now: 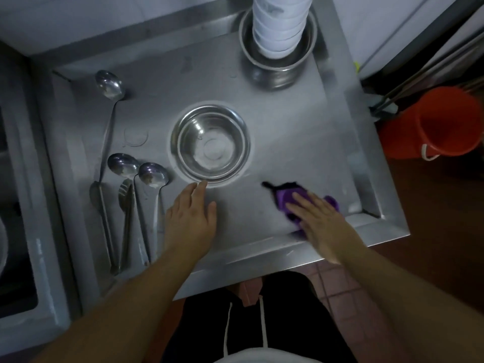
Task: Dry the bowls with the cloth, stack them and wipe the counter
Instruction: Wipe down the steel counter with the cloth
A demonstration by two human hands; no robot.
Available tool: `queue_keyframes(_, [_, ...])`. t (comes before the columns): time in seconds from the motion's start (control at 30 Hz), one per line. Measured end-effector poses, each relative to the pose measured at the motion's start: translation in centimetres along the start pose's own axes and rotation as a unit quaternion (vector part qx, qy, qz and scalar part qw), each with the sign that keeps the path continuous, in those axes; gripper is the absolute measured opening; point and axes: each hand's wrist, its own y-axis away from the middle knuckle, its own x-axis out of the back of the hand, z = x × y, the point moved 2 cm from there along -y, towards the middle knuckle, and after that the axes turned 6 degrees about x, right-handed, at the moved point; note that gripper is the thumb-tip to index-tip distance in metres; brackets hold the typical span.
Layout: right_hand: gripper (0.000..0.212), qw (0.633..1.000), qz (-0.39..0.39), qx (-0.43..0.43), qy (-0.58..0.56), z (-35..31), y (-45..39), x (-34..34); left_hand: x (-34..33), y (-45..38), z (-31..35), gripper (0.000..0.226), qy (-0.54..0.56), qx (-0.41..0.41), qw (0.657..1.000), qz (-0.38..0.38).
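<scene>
A: Surface first. What is logged?
B: One stainless steel table (275, 142) with a raised rim, set on a floor of reddish tiles (429, 231). An orange bucket (432, 121) stands on the floor off its right side.

A: Bowls?
B: Item one: a single steel bowl (210, 142), upright, near the middle of the table. Item two: a stack of white bowls (281, 22) at the far edge, seated inside a larger steel bowl (277, 69). The top of the stack runs out of view.

A: Cloth?
B: One purple cloth (288, 197), lying on the table near the front right corner, partly covered.

A: Covered by what?
B: The right hand (318, 218). Fingers straight, palm down, pressing flat on the cloth. The picture is blurred there.

A: And the other?
B: The left hand (192, 213), fingers straight and loose, gripping nothing. Its fingertips (201, 183) reach the near rim of the single steel bowl; touching or just short, cannot tell.

A: Utensils?
B: Along the left side of the table: one long ladle (110, 85) farthest back, two shorter ladles (153, 174) nearer, and a slotted spoon (125, 189) between their handles. All lie flat, handles toward the person.

A: Marks on the surface?
B: A faint wet ring (135, 136) left of the single bowl.
</scene>
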Motion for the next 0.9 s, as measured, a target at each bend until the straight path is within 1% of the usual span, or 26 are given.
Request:
queue_keyframes(0.1, [0.058, 0.995, -0.026, -0.07, 0.059, 5.5, 2.4, 2.9, -0.9, 0.7, 1.8, 0.057, 0.015, 0.005, 1.0, -0.009])
queue_keyframes(0.13, [0.06, 0.993, -0.04, -0.065, 0.089, 6.7, 2.7, 3.6, -1.2, 0.9, 2.3, 0.057, 0.019, 0.006, 1.0, -0.012])
queue_keyframes(0.2, [0.067, 0.988, -0.066, -0.028, 0.138, 8.5, 2.6, 4.6, -1.7, 1.0, 3.3, 0.055, 0.025, 0.006, 1.0, -0.012])
queue_keyframes(0.27, [0.075, 0.985, -0.075, -0.026, 0.155, 9.7, 0.7, 5.8, -2.0, 1.0, 4.1, 0.054, 0.03, 0.011, 0.999, -0.012])
queue_keyframes(0.3, [0.076, 0.985, -0.068, -0.036, 0.156, 10.2, -0.9, 6.5, -2.1, 1.0, 4.5, 0.054, 0.031, 0.011, 0.999, -0.011])
queue_keyframes(0.37, [0.072, 0.987, -0.039, -0.069, 0.14, 10.9, -4.9, 7.6, -2.3, 0.8, 5.0, 0.053, 0.031, 0.012, 0.999, -0.006])
queue_keyframes(0.43, [0.064, 0.986, 0.014, -0.135, 0.099, 10.5, -9.1, 8.2, -2.5, 0.7, 5.1, 0.053, 0.032, 0.019, 0.999, 0.003])
queue_keyframes(0.53, [0.061, 0.965, 0.079, -0.252, 0.006, 8.0, -14.0, 7.7, -2.4, 0.6, 4.8, 0.052, 0.033, 0.039, 0.998, 0.025])
queue_keyframes(0.57, [0.061, 0.96, 0.096, -0.262, -0.02, 6.6, -15.0, 7.2, -2.3, 0.6, 4.6, 0.052, 0.035, 0.049, 0.998, 0.03])
queue_keyframes(0.6, [0.06, 0.964, 0.104, -0.243, -0.032, 4.9, -15.6, 6.5, -2.2, 0.6, 4.3, 0.052, 0.037, 0.059, 0.997, 0.032])
queue_keyframes(0.63, [0.059, 0.978, 0.094, -0.187, -0.024, 3.1, -15.7, 5.6, -2.1, 0.5, 4.2, 0.052, 0.038, 0.067, 0.996, 0.032])
queue_keyframes(0.67, [0.058, 0.992, 0.064, -0.106, -0.006, 1.2, -15.3, 4.7, -2.0, 0.5, 4.1, 0.052, 0.036, 0.073, 0.996, 0.032])
queue_keyframes(0.7, [0.058, 0.999, 0.029, -0.019, 0.008, -0.7, -14.4, 3.6, -1.9, 0.4, 4.0, 0.052, 0.034, 0.078, 0.996, 0.032])
queue_keyframes(0.77, [0.053, 0.993, 0.001, 0.12, 0.0, -3.3, -11.1, 1.4, -1.7, 0.2, 4.0, 0.051, 0.032, 0.082, 0.996, 0.033])
queue_keyframes(0.8, [0.051, 0.987, -0.005, 0.163, -0.007, -3.8, -9.1, 0.5, -1.6, 0.1, 4.1, 0.051, 0.032, 0.085, 0.995, 0.032])
queue_keyframes(0.83, [0.053, 0.983, -0.019, 0.183, -0.007, -3.7, -7.1, 0.0, -1.4, 0.0, 4.2, 0.05, 0.032, 0.088, 0.995, 0.032])
queue_keyframes(0.9, [0.057, 0.984, -0.019, 0.174, 0.009, -1.9, -3.6, -0.4, -1.2, -0.1, 4.2, 0.051, 0.034, 0.089, 0.995, 0.031])
